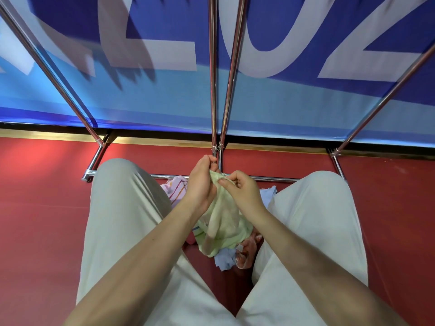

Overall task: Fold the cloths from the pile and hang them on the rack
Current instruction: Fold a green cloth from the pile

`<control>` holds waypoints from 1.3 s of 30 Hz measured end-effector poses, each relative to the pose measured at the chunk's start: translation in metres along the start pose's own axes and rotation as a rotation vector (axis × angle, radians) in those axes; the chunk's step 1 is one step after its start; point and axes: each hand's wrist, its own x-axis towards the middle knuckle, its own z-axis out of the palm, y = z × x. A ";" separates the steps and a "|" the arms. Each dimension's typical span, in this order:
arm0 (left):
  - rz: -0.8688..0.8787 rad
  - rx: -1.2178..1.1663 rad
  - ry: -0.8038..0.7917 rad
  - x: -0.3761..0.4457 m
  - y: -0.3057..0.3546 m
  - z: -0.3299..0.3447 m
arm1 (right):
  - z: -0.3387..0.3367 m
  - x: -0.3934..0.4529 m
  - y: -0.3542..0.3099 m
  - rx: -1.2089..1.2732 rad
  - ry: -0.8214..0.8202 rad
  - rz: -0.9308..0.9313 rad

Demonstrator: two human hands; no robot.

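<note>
A pale green cloth [223, 222] hangs bunched between my knees. My left hand [200, 184] grips its top edge from the left, fingers curled up by the rack's foot. My right hand [242, 189] pinches the same edge from the right. Under the green cloth lies the pile [226, 257] on the red floor: a pink striped cloth [176, 189], a light blue cloth and an orange-red one. The chrome rack [213, 90] stands straight ahead, its twin uprights rising just behind my hands and its base bar crossing the floor.
My legs in light trousers [122, 220] flank the pile on both sides. Slanted rack bars [58, 81] run up left and right. A blue banner [164, 97] with large white letters hangs behind the rack. Red floor stretches to both sides.
</note>
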 end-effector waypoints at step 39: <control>0.080 0.334 0.107 -0.014 0.005 -0.011 | -0.027 0.003 -0.012 -0.108 0.178 -0.187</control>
